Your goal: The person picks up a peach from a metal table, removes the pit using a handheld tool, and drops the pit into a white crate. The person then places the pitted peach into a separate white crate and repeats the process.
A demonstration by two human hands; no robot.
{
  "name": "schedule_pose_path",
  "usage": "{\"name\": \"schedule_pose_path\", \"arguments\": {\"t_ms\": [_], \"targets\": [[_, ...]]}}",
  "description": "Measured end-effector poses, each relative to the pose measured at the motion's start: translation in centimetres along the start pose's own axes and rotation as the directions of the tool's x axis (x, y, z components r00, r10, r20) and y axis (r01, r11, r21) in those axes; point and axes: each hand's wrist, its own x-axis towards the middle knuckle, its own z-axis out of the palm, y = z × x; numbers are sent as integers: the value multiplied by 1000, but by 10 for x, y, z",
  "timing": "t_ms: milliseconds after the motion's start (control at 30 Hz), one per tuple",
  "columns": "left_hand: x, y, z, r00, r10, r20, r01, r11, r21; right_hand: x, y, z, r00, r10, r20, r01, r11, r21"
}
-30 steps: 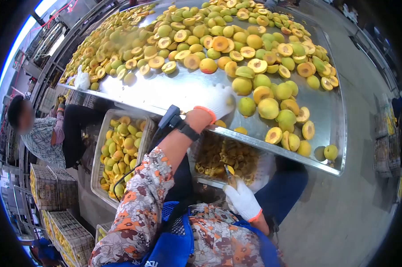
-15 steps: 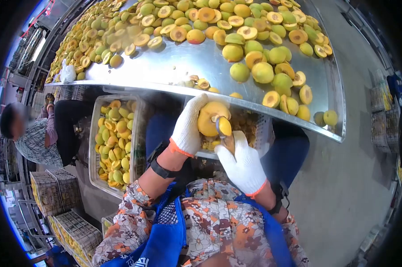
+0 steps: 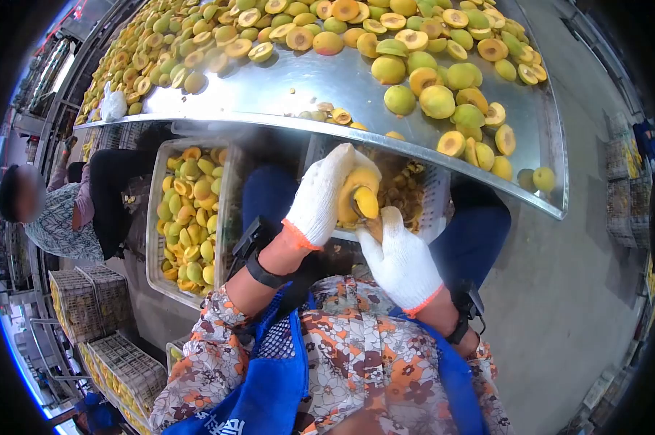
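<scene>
Fruit [image 3: 360, 176], clamped in left hand [image 3: 320, 190]; at eleven o'clock from right hand [image 3: 407, 264], which is closed around tool [image 3: 374, 228], long axis towards eleven.

White gloves, orange cuffs, dark wristbands, floral sleeves, blue apron

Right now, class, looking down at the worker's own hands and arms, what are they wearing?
The left hand and right hand wear white gloves with orange edging at the cuffs. Each wrist has a black band and a dark, boxy device. The sleeves are floral: orange, brown and white.
</scene>
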Motion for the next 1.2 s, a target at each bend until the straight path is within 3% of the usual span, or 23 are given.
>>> {"name": "schedule_pose_path", "arguments": {"t_ms": [67,133,200,367,433,467,533,567,633,700,733,767,800,833,900,1000,1067,1133,1167,1200], "targets": [[-3,6,4,998,-54,-12,54,999,-5,-3,5,0,1000,17,2,-17,1000,-6],[-3,12,6,994,-107,-23,107,994,-9,-5,13,3,995,-82,62,88,991,-104],[-2,13,2,998,-23,60,12,984,176,-8,15,3,995,-74,64,82,989,-126],[5,2,-6,969,-188,163,166,977,136,-13,23,3,993,-85,83,99,978,-184],[5,-1,-4,959,-214,185,198,975,100,-14,25,3,966,-234,110,252,948,-194],[5,-1,0,972,-184,145,164,976,142,-13,25,3,967,-231,111,249,949,-192],[6,3,2,983,-153,106,131,974,187,-11,23,5,988,-153,-11,153,984,96],[7,6,2,980,-154,123,127,971,202,-12,24,5,988,-151,-12,151,984,98],[9,4,0,976,-164,144,130,967,217,-16,26,8,986,50,159,-68,991,112],[13,-4,-5,932,-315,182,283,942,182,-14,21,4,975,110,193,-125,990,66],[15,-7,-5,931,-317,181,284,941,184,-12,20,2,961,168,218,-177,984,19],[15,-10,-4,905,-383,184,377,924,69,-13,24,4,961,171,219,-180,983,22],[15,-14,-2,873,-447,195,463,885,-47,-14,30,6,979,73,188,-87,994,68],[15,-16,1,871,-450,198,467,883,-46,-14,34,7,988,-25,151,8,994,110],[15,-21,5,895,-412,172,444,860,-250,-14,32,9,996,-13,90,-4,983,184],[16,-31,3,895,-405,186,445,836,-322,-17,33,15,999,9,32,-17,967,253],[15,-27,5,905,-375,201,418,870,-261,-20,34,17,999,18,28,-24,968,250],[13,-25,6,913,-346,217,389,899,-200,-22,35,16,996,-36,80,32,998,57],[11,-25,5,928,-323,184,346,932,-111,-23,38,16,996,-35,81,30,998,58],[10,-26,6,942,-297,157,304,953,-19,-24,41,16,980,-198,34,201,974,-110]]}}
